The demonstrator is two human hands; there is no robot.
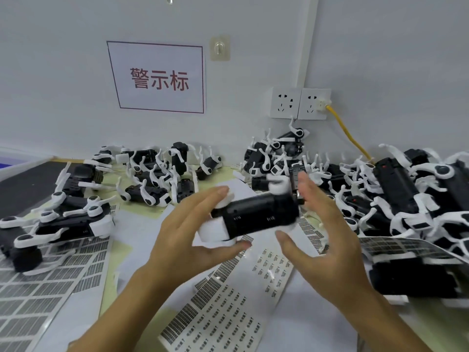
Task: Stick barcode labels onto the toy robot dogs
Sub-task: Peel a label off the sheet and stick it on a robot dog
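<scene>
Two bare hands are raised over the middle of the desk (142, 214) with one toy robot dog (256, 215) between them. The left hand (187, 232) grips the dog's white-capped end, its thumb underneath near the white block and its fingers curled over the top by a white leg. The right hand (322, 232) is spread, fingers extended and thumb apart; it sits just beside the dog's other end, and the blur hides whether it touches the black body. The dog lies roughly level, its long black side facing the camera, with two small pale markings on that side.

Beneath the hands lie sheets of barcode labels (228, 308), printed in rows on white backing, some overlapping. A larger label sheet (38, 288) with grey rectangles covers the near-left part of the desk, and several dogs rest on it. Many more black-and-white dogs lie in heaps: a left pile (73, 199), a pile at the back (157, 171), and a large right pile (396, 189) reaching up to the wall.

On the wall hangs a white sign (158, 77) with red characters and a dark red border. To its right is a small hook (219, 48), then a pair of sockets (299, 104) with a yellow cable (347, 133) running down behind the right pile.
</scene>
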